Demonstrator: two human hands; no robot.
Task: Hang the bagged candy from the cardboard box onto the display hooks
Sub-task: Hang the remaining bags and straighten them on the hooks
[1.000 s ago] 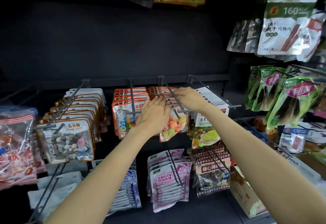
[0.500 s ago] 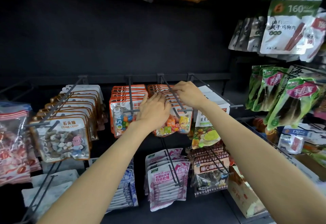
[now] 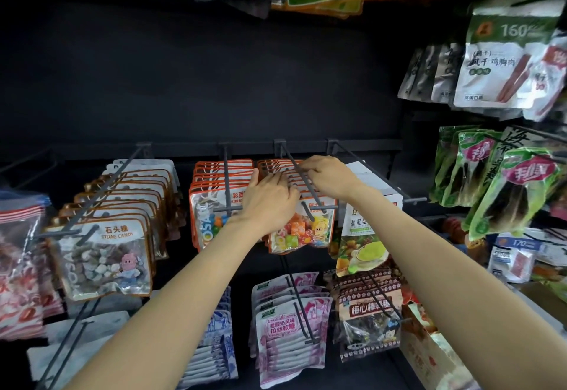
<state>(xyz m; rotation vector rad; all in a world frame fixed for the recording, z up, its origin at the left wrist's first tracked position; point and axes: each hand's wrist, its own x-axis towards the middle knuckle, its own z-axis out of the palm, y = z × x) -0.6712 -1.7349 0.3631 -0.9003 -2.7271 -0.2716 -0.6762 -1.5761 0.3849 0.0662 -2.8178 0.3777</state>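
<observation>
A dark display rack [image 3: 368, 145] carries rows of hanging packets, with stone candy bags [image 3: 101, 257] at the left and green snack packs [image 3: 515, 193] at the right. On the middle display hook [image 3: 302, 182] hangs a row of orange-edged candy bags [image 3: 302, 231]. The left hand [image 3: 268, 202] lies on the bag tops with fingers nearly straight, while the right hand [image 3: 329, 176] curls its fingers over the tops farther back at the hook; I cannot tell whether it pinches one.

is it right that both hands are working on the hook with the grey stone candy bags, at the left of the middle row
Not quite. In the head view both hands, left hand and right hand, are at the hook holding the orange-edged bags of colourful candy, right of centre. The stone candy bags hang untouched at left.
</observation>
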